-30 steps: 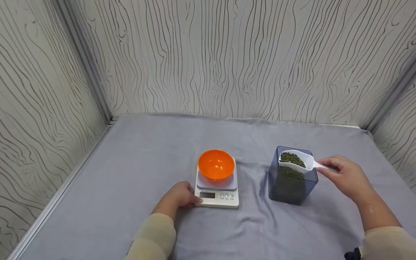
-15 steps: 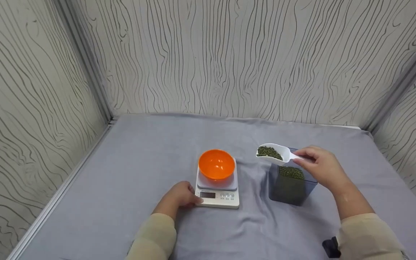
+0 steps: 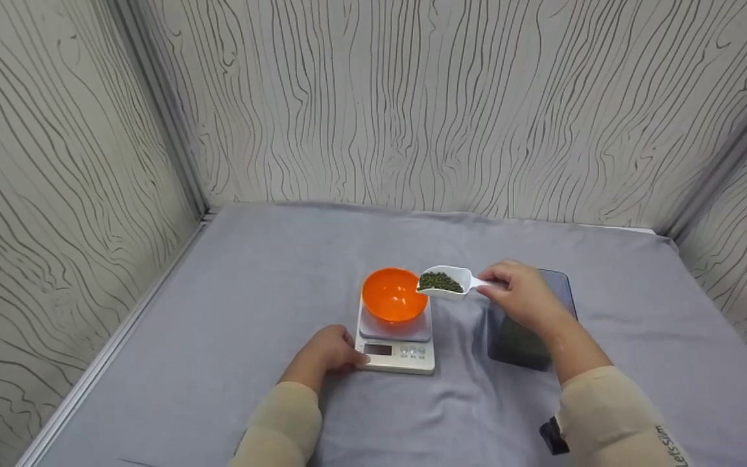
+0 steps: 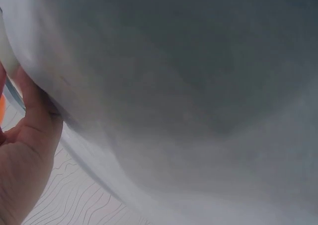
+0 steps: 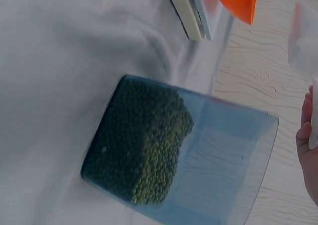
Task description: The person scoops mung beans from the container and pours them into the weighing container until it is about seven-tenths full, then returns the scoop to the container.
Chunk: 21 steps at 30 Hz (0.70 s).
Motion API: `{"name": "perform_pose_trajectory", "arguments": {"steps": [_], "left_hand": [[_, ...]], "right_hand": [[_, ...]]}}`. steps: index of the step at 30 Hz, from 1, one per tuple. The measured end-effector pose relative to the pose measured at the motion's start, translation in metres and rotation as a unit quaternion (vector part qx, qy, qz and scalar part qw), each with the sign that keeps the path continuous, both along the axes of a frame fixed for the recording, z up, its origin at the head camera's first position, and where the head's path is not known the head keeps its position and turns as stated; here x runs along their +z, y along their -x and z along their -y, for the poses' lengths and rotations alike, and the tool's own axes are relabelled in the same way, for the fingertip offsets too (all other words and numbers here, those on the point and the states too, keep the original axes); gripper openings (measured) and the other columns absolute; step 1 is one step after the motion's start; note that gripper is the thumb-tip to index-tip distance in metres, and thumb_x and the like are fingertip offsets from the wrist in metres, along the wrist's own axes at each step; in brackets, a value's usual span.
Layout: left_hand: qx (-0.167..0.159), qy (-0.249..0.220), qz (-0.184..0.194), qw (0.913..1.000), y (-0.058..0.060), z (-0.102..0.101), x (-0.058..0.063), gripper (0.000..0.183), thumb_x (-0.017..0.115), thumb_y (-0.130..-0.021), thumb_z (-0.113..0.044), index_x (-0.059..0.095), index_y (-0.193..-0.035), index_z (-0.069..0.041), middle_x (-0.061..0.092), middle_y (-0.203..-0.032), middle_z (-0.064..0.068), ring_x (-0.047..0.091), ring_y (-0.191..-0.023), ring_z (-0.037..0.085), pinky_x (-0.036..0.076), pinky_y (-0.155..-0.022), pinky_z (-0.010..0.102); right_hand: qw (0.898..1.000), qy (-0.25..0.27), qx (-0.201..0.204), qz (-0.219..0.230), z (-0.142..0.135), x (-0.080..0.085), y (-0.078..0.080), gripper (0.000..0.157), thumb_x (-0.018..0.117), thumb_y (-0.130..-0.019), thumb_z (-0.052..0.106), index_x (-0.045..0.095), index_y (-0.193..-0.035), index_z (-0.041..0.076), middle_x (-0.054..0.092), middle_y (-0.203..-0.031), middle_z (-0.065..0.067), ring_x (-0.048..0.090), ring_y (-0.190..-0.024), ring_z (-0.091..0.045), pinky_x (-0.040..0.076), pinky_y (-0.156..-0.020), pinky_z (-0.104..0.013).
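My right hand [image 3: 521, 293] pinches the handle of a white scoop [image 3: 465, 280]. The scoop carries a heap of small green beans [image 3: 439, 281], and its front lip hangs over the right rim of an orange bowl [image 3: 391, 297]. No beans are visible inside the bowl, which stands on a white kitchen scale [image 3: 390, 364]. At the scale's front left corner, my left hand [image 3: 331, 349] grips the edge with the thumb on top; the other fingers are largely hidden. A translucent blue bin [image 5: 223, 150], partly filled with green beans [image 5: 161, 155], stands below and right of the scoop.
A wrinkled grey cloth [image 3: 270, 259] covers the table. Panels with a wood-grain pattern [image 3: 412, 104] rise at the back and both sides. A small black object [image 3: 554, 436] shows by the right sleeve.
My right hand has carried the loaded scoop leftward from above the bin to the bowl's right rim. The left hand keeps its place on the scale.
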<state>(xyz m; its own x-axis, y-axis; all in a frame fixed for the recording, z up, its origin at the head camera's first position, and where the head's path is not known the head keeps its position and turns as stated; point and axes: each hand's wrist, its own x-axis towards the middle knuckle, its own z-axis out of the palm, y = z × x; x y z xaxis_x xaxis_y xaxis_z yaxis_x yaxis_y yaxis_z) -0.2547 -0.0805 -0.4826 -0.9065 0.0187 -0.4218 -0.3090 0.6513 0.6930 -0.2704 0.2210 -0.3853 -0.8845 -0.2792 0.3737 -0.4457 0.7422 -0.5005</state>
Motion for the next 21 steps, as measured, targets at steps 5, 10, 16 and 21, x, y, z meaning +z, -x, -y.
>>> {"name": "perform_pose_trajectory", "arguments": {"steps": [5,10,16,21], "left_hand": [[0.001,0.0,0.001,1.0,0.001,0.0,-0.001,0.03,0.078,-0.07,-0.02,0.055,-0.084,-0.008,0.056,-0.075,0.008,0.052,-0.07,0.023,0.045,-0.064,0.033],[-0.007,0.007,-0.004,0.9999,0.002,0.0,0.0,0.029,0.078,-0.071,-0.021,0.054,-0.082,-0.008,0.055,-0.073,0.007,0.052,-0.068,0.021,0.044,-0.063,0.032],[-0.01,0.002,-0.006,0.9999,0.002,0.001,0.0,0.031,0.078,-0.071,-0.021,0.053,-0.082,-0.008,0.054,-0.073,0.007,0.051,-0.069,0.021,0.043,-0.063,0.032],[-0.017,0.006,-0.01,0.9998,0.002,0.001,-0.001,0.031,0.079,-0.07,-0.022,0.053,-0.081,-0.008,0.054,-0.073,0.007,0.051,-0.068,0.021,0.043,-0.062,0.031]], "right_hand": [[1.0,-0.009,0.013,0.003,0.015,-0.007,0.001,0.005,0.071,-0.076,0.007,0.068,-0.08,0.004,0.062,-0.08,-0.004,0.054,-0.076,-0.019,0.043,-0.07,-0.034],[0.999,-0.036,0.007,0.015,0.026,-0.009,0.0,0.005,0.071,-0.077,0.008,0.069,-0.08,0.004,0.059,-0.078,-0.003,0.052,-0.073,-0.018,0.043,-0.067,-0.035],[0.997,-0.079,0.001,0.007,0.036,-0.005,-0.002,0.009,0.071,-0.077,0.007,0.069,-0.083,0.002,0.06,-0.08,-0.006,0.055,-0.076,-0.022,0.045,-0.072,-0.039],[0.993,-0.116,0.004,-0.004,0.042,-0.001,-0.003,0.011,0.07,-0.077,0.009,0.068,-0.085,0.001,0.058,-0.08,-0.007,0.055,-0.076,-0.024,0.046,-0.074,-0.04]]}}
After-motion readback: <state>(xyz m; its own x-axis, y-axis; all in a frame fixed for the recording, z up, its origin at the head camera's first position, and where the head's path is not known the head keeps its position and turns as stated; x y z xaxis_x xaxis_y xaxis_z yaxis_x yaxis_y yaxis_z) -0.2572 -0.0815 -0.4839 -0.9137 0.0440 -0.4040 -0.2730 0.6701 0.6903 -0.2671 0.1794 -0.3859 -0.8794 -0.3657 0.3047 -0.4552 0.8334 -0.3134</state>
